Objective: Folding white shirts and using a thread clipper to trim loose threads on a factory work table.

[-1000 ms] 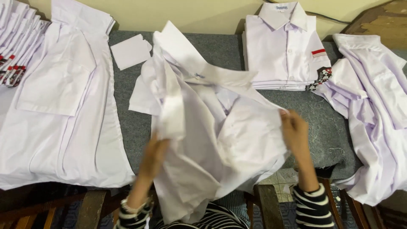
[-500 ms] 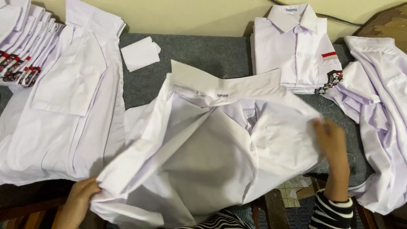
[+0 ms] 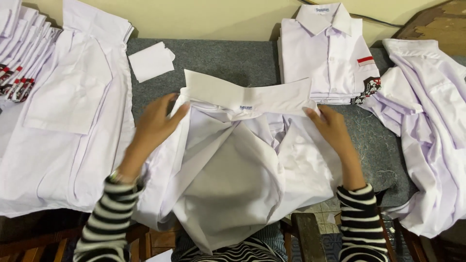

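Your left hand [image 3: 154, 122] lies on the left shoulder of the white shirt [image 3: 233, 170], fingers stretched out and only loosely curved, the grip open and pressing flat on the cloth just beside the left end of the collar [image 3: 247, 94]. Your right hand [image 3: 331, 128] rests on the right shoulder, its fingertips touching the right end of the collar; the fingers curl slightly onto the fabric, and you cannot tell whether any cloth is pinched under them. The shirt lies in the middle of the grey tabletop [image 3: 218, 56], collar turned up toward the far side, body rumpled in folds and hanging over the near edge toward you. To the far right sits a stack of folded shirts [image 3: 327, 58] with a small red patch on the top one's pocket. At the right edge lies a heap of loose shirts [image 3: 432, 131]. On the left an unfolded shirt [image 3: 63, 111] is spread flat, with a small white piece of cloth [image 3: 151, 60] just beyond it on the tabletop.
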